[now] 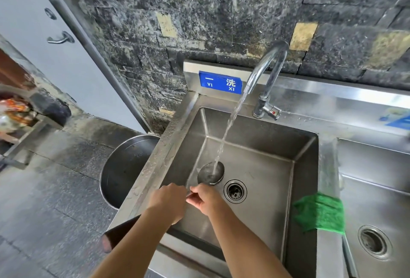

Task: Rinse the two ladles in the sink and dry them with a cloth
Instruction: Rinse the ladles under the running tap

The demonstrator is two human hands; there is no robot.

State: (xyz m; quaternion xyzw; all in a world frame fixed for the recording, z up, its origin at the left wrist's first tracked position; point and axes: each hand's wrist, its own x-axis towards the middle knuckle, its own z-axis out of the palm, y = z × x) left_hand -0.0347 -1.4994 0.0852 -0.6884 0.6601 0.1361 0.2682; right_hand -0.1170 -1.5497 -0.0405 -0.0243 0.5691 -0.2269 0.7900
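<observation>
- A person stands at a steel sink [255,133]; its curved tap [266,71] is the landmark for all that follows.
- Water [230,122] pours from the tap, down and to its left, straight into the bowl of a ladle [210,173] held low in the basin.
- The left hand [169,200], below and left of the tap, is closed over the ladle's thin handle; its fingers are hidden behind its back.
- The right hand [205,198], below the tap and just beside the left, has its fingers curled round the same handle.
- A dark rod end [117,233] shows under the left forearm, in line with the handle; it is probably the ladle's grip.
- Only one ladle bowl is visible; where the second ladle is I cannot tell.
- The step in hand appears to be rinsing, early in the task.
- The next move probably calls for turning the bowl under the stream, then reaching for the green cloth [319,213], draped over the basin divider below and right of the tap.
- A blue sign [220,82] on the splashback just left of the tap reads "YI" and "XI", under the characters 一 and 洗.
- Another blue label [397,120], far right of the tap, is cut off and unreadable.
</observation>
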